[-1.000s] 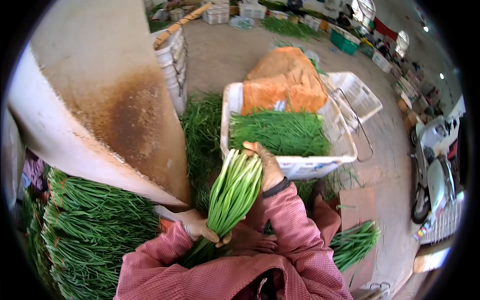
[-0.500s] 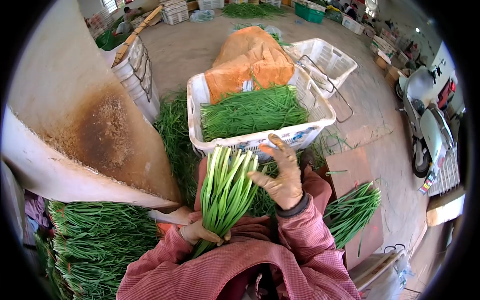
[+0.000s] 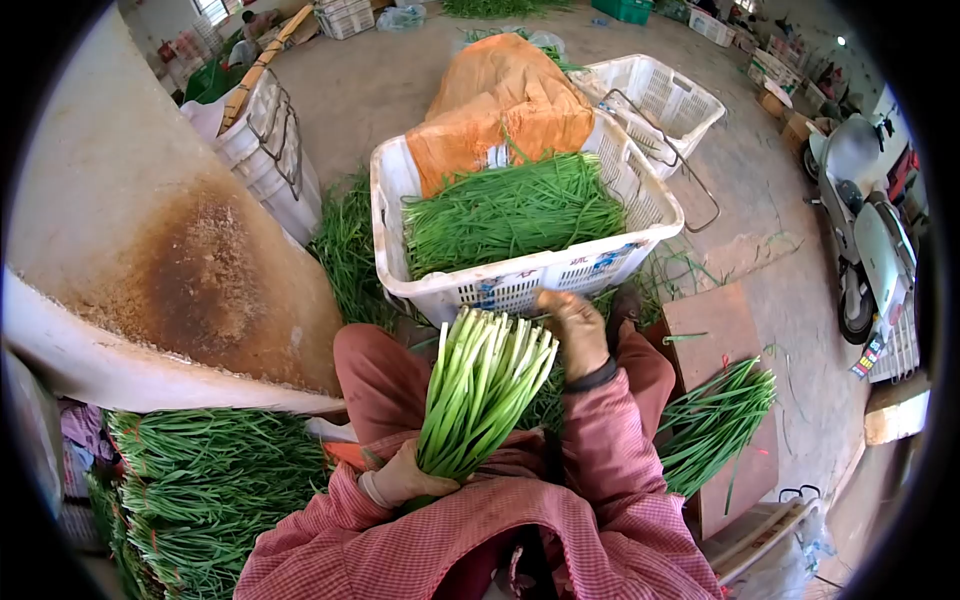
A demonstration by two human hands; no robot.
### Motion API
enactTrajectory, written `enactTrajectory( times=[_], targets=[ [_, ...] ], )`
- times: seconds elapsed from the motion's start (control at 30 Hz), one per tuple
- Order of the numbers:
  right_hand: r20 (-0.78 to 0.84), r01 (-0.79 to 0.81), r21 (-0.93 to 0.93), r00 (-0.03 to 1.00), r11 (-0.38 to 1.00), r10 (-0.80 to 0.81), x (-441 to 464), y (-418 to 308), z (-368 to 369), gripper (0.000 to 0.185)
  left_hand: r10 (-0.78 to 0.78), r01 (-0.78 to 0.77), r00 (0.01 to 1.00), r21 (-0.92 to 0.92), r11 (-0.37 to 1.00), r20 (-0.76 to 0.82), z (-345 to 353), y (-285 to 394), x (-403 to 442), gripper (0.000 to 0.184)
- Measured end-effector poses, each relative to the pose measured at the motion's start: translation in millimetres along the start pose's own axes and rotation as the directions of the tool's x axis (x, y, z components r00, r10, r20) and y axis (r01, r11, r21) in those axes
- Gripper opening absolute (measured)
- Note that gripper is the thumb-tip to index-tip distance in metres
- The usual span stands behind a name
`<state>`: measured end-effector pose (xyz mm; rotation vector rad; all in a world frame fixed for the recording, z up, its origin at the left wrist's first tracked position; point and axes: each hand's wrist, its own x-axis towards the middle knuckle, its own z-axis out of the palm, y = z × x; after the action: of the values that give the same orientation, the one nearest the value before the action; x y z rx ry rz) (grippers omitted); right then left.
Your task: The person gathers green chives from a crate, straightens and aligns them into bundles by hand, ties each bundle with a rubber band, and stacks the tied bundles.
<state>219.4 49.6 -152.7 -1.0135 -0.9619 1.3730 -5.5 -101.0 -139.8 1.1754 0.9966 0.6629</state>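
Note:
My left hand [image 3: 408, 474] is wrapped round the lower part of a bundle of green stalks [image 3: 482, 390], whose pale cut ends fan out upward. Just right of those pale ends is my right hand [image 3: 580, 332], fingers curled together; whether it pinches anything is hidden. Beyond both hands stands a white crate [image 3: 530, 268] holding a thick layer of green stalks [image 3: 515, 215] and an orange cloth [image 3: 510, 90]. A loose bunch of stalks [image 3: 715, 425] lies on a brown board [image 3: 715, 320] at the right.
Tied green bundles [image 3: 215, 490] are stacked at the lower left, beneath a stained pale slab [image 3: 180, 250]. Stacked white crates [image 3: 270, 150] stand behind it. Another white crate [image 3: 660, 95] sits behind the full one. A scooter [image 3: 865, 240] is parked at the right.
My right hand was at the pale ends, opened away from the bundle, and has now closed beside them. The pale ends have spread and tilted rightward. My left hand has kept its hold.

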Motion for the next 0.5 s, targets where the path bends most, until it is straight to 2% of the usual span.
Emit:
enactTrajectory(
  times=[0.03, 0.07, 0.1, 0.13, 0.17, 0.2, 0.23, 0.27, 0.3, 0.33, 0.37, 0.4, 0.43, 0.5],
  targets=[
    [-0.136, -0.052, -0.002, 0.989, 0.999, 0.051, 6.1, -1.3, -9.0, 0.021, -0.003, 0.003, 1.0, -0.006, 1.0, 0.001, -3.7, -3.7, 1.9, 0.039],
    [-0.141, 0.042, -0.147, 0.988, 0.988, -0.063, 8.1, 4.3, -21.1, 0.033, 0.007, -0.006, 0.999, -0.037, 0.999, 0.046, -10.2, -7.4, 4.7, 0.04],
    [-0.126, -0.03, -0.097, 0.992, 0.995, 0.018, 2.0, 11.4, -30.0, 0.047, 0.02, -0.014, 0.996, -0.067, 0.998, 0.086, -15.4, -11.6, 6.3, 0.04],
    [-0.058, -0.143, 0.015, 0.988, 0.99, 0.144, -6.7, 21.7, -39.3, 0.05, -0.07, 0.083, 0.995, -0.218, 0.972, 0.068, -14.8, 1.7, 6.8, 0.04],
    [0.02, -0.262, 0.118, 0.965, 0.958, 0.261, -18.9, 31.2, -46.2, 0.054, -0.07, 0.081, 0.996, -0.223, 0.971, 0.061, -17.0, 4.2, 11.8, 0.04],
    [0.166, -0.29, 0.347, 0.955, 0.892, 0.246, -42.2, 27.2, -35.3, 0.06, -0.095, 0.105, 0.994, -0.272, 0.956, 0.051, -18.3, 5.5, 16.1, 0.039],
    [0.103, -0.21, 0.15, 0.975, 0.966, 0.196, -57.2, 35.3, -24.6, 0.06, -0.123, 0.132, 0.991, -0.32, 0.938, 0.049, -18.0, 5.4, 20.2, 0.038],
    [-0.006, 0.071, 0.001, 0.997, 0.997, -0.071, -61.8, 26.5, -9.0, 0.059, -0.093, 0.102, 0.995, -0.345, 0.933, 0.042, -16.1, 4.4, 25.4, 0.043],
    [-0.072, 0.328, -0.174, 0.936, 0.928, -0.345, -66.0, 5.4, 2.7, 0.058, -0.099, 0.111, 0.994, -0.344, 0.933, 0.053, -13.4, 1.0, 28.4, 0.043],
    [-0.002, 0.433, -0.417, 0.879, 0.799, -0.477, -65.6, -26.8, 4.9, 0.052, -0.065, 0.068, 0.998, -0.274, 0.959, 0.018, -10.1, -2.8, 29.9, 0.043],
    [0.1, 0.501, -0.623, 0.812, 0.601, -0.575, -60.6, -54.9, 5.7, 0.047, -0.029, 0.026, 1.0, -0.201, 0.979, -0.011, -6.4, -4.9, 30.3, 0.042],
    [0.243, 0.536, -0.725, 0.787, 0.433, -0.567, -53.9, -65.4, 6.6, 0.035, -0.038, 0.036, 0.999, -0.148, 0.988, -0.012, -2.3, -0.3, 30.2, 0.042],
    [0.345, 0.531, -0.786, 0.802, 0.317, -0.487, -48.3, -65.5, 10.4, 0.026, -0.04, 0.04, 0.999, -0.144, 0.989, 0.006, 0.6, 3.6, 30.9, 0.042],
    [0.523, 0.54, -0.771, 0.84, 0.337, -0.149, -33.7, -35.4, 8.7, 0.025, -0.038, 0.042, 0.998, -0.081, 0.996, 0.042, 5.5, 8.2, 31.8, 0.045]
  ],
)
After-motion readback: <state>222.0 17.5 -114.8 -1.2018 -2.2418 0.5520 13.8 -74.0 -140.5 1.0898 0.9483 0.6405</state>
